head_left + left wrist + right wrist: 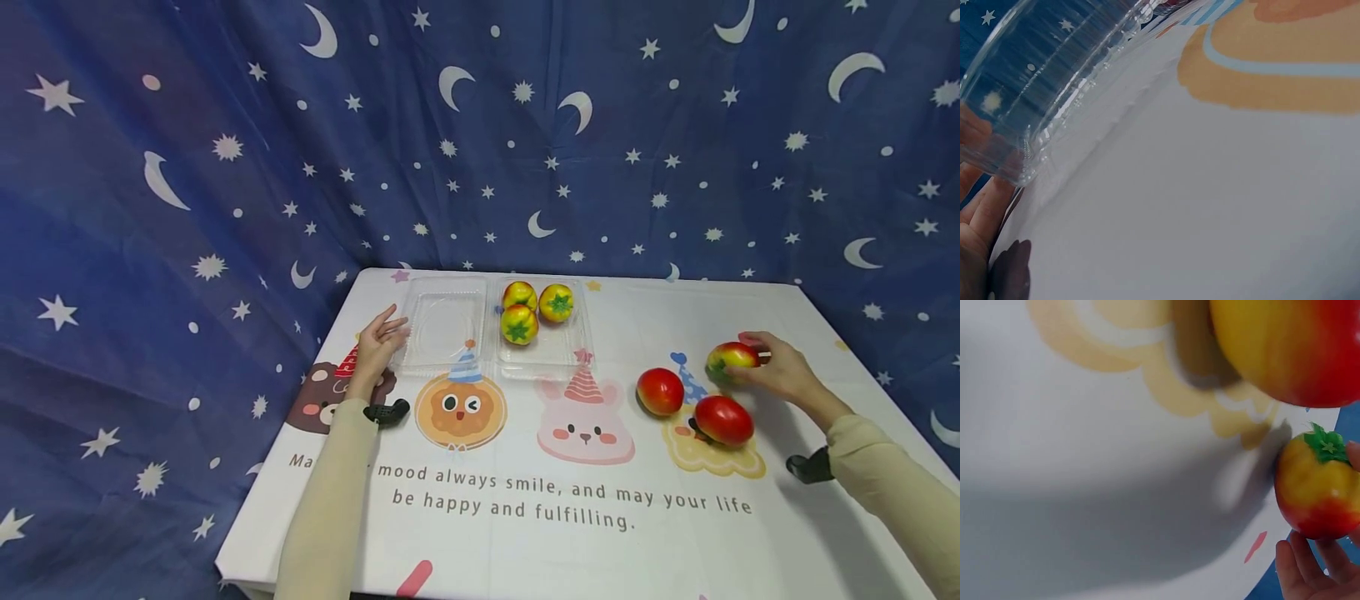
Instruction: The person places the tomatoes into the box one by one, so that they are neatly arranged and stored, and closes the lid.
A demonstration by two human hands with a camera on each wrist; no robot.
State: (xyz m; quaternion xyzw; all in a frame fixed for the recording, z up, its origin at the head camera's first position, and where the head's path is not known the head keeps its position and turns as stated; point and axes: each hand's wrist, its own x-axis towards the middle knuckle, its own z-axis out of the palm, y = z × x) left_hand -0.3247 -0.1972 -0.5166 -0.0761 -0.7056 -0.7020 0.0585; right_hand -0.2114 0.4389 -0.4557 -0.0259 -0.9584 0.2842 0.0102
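Observation:
My right hand (783, 371) holds a red-and-yellow fruit with a green leafy top (729, 357) between thumb and fingers, at the table's right side. In the right wrist view that fruit (1313, 487) has its leafy top up, and fingers show below it. Two more red fruits (660, 392) (724, 420) lie just nearer and to the left. My left hand (378, 346) is at the left edge of a clear plastic clamshell box (442, 367), fingers loosely extended. In the left wrist view, fingertips overlap the corner of the clear plastic (1035, 81).
Three yellow-and-red fruits (519, 323) with green tops sit grouped in the box's right half, towards its back. The white tablecloth (525, 550) carries cartoon prints and lettering. A blue curtain (495, 200) with moons and stars hangs behind the table and at its sides.

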